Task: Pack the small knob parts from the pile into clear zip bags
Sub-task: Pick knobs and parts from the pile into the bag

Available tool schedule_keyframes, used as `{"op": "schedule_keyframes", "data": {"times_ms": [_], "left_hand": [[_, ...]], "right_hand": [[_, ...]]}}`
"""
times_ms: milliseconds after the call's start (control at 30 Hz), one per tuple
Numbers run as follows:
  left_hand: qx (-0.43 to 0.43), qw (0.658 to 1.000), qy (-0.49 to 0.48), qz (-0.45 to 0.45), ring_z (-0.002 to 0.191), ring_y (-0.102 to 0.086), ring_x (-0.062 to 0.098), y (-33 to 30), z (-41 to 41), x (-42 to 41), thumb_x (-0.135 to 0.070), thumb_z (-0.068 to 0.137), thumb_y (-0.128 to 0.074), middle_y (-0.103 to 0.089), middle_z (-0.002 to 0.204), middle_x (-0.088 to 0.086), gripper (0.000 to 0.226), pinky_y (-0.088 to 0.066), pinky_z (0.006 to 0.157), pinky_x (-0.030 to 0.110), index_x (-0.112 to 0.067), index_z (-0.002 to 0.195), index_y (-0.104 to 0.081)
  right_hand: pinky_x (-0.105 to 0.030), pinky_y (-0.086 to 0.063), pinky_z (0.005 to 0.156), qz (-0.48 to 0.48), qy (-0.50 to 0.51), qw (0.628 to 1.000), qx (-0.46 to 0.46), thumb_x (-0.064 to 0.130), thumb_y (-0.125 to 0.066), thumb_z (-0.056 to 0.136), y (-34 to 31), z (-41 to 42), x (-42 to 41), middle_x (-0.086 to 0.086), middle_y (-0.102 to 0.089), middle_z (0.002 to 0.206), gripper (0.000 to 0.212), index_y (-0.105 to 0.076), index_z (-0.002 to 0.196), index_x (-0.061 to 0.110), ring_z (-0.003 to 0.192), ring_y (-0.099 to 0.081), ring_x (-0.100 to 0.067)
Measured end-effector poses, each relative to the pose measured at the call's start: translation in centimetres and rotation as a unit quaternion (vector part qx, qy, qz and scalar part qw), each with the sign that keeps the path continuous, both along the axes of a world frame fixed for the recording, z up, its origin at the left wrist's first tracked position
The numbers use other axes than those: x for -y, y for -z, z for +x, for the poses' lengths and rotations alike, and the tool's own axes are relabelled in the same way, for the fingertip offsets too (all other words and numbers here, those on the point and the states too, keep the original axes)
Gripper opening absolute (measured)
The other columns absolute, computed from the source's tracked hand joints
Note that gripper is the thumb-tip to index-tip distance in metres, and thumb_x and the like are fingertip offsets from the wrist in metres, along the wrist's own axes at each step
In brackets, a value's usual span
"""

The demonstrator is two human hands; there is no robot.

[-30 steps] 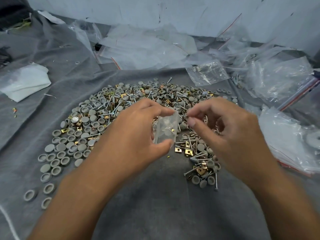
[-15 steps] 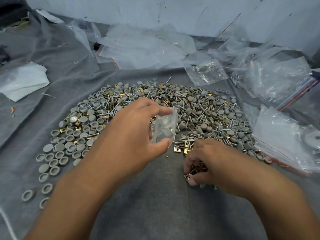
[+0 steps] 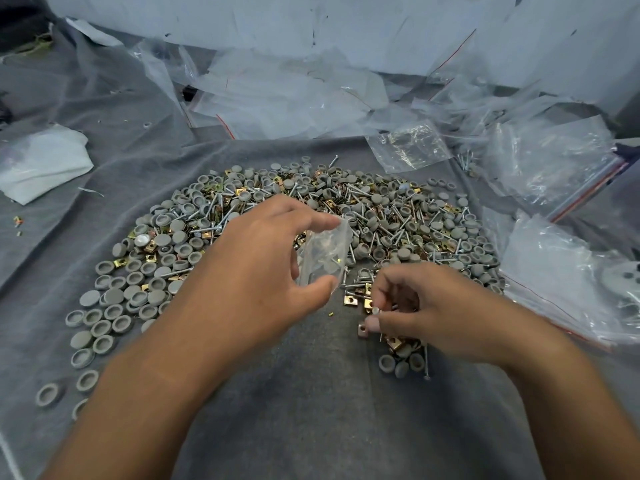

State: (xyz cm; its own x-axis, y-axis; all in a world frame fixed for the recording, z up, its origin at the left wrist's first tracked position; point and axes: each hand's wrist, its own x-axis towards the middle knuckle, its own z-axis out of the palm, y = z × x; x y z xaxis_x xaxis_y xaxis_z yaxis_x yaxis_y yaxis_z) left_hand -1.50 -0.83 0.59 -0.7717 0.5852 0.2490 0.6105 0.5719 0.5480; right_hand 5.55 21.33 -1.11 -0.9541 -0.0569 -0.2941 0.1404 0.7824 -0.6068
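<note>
Head view is showing a table draped in soft grey felt-like cloth [image 3: 311, 410], with a bare stretch of it lying open between the two forearms and running toward the near edge of the frame. Beyond that stretch, a wide pile of parts [image 3: 398, 220] is spreading across the cloth: round matte grey knob caps, some dome-up and some showing hollow undersides, mixed with shiny silver screws and small square brass-coloured plates. Stray caps are trailing off toward the near left, well apart from the main heap. The left hand [image 3: 256, 271] is hovering over the pile's near edge, thumb and forefinger pinching a small clear zip bag [image 3: 323, 258] that is hanging crinkled between them, with a few grey and metallic pieces faintly visible inside. The right hand [image 3: 426, 306] is resting low at the pile's near right edge, fingers curled, thumb and forefinger closing on a small metal piece whose kind I cannot make out; a brass plate [image 3: 362, 329] is lying just beside the thumb. Crumpled, glossy empty plastic bags [image 3: 277, 98] with red seal lines are crowding the far side and the right, and one large bag [image 3: 571, 282] on the right is holding pale round items. A folded white sheet [image 3: 41, 164] is sitting at far left.
</note>
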Motion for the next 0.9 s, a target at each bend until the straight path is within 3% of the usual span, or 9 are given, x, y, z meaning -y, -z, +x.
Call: {"op": "schedule_keyframes", "data": {"times_ms": [100,200,400,567,733,900], "left_hand": [[0.0,1.0,0.0,0.0,0.081,-0.056,-0.002,0.0,0.0,0.0,-0.053,0.073,-0.064,-0.051,0.114,-0.029,0.057,-0.053,0.08,0.027,-0.045,0.129,-0.06],[-0.003,1.0,0.003,-0.004,0.082,-0.056,-0.001,0.0,0.0,0.1,-0.054,0.073,-0.063,-0.049,0.111,-0.032,0.056,-0.052,0.079,0.024,-0.046,0.129,-0.058],[-0.004,1.0,0.003,-0.001,0.083,-0.056,0.0,0.1,-0.1,0.2,-0.054,0.074,-0.064,-0.05,0.113,-0.031,0.056,-0.052,0.076,0.022,-0.046,0.129,-0.058],[-0.005,1.0,0.003,-0.004,0.084,-0.056,-0.002,0.2,-0.1,0.2,-0.054,0.074,-0.064,-0.05,0.115,-0.032,0.056,-0.052,0.084,0.026,-0.048,0.129,-0.057],[-0.011,1.0,0.006,-0.003,0.085,-0.056,-0.003,0.4,-0.1,0.3,-0.055,0.073,-0.064,-0.05,0.114,-0.032,0.056,-0.046,0.074,0.011,-0.048,0.128,-0.057],[-0.015,1.0,0.005,-0.01,0.086,-0.056,-0.001,0.4,-0.1,0.1,-0.053,0.073,-0.067,-0.051,0.114,-0.031,0.057,-0.043,0.073,0.01,-0.046,0.129,-0.058]], "right_hand": [[-0.016,-0.036,0.05,0.095,0.07,0.989,-0.085,0.047,-0.079,0.083,0.7,-0.2,0.5,0.024,-0.063,0.075,0.022,-0.06,0.081,0.036,0.067,-0.057,0.005],[-0.022,-0.032,0.054,0.21,0.064,0.967,-0.127,0.048,-0.078,0.083,1.3,-0.7,1.8,0.019,-0.051,0.08,0.027,-0.054,0.08,0.037,0.072,-0.049,0.002],[-0.019,-0.027,0.054,0.244,0.051,0.961,-0.116,0.04,-0.07,0.092,1.0,-0.8,2.3,0.017,-0.05,0.082,0.019,-0.051,0.088,0.037,0.075,-0.043,0.002],[-0.017,-0.025,0.053,0.265,0.023,0.959,-0.101,0.042,-0.066,0.095,0.6,-0.6,2.6,0.018,-0.047,0.081,0.013,-0.054,0.094,0.038,0.071,-0.038,0.003],[-0.018,-0.03,0.055,0.201,0.027,0.974,-0.103,0.042,-0.062,0.097,0.7,-0.2,1.9,0.018,-0.052,0.082,0.017,-0.047,0.091,0.039,0.072,-0.047,0.002],[-0.017,-0.05,0.067,-0.024,0.1,0.976,-0.191,0.046,-0.064,0.092,-0.5,0.1,0.8,0.023,-0.066,0.092,0.009,-0.056,0.089,0.043,0.078,-0.063,-0.001]]}}
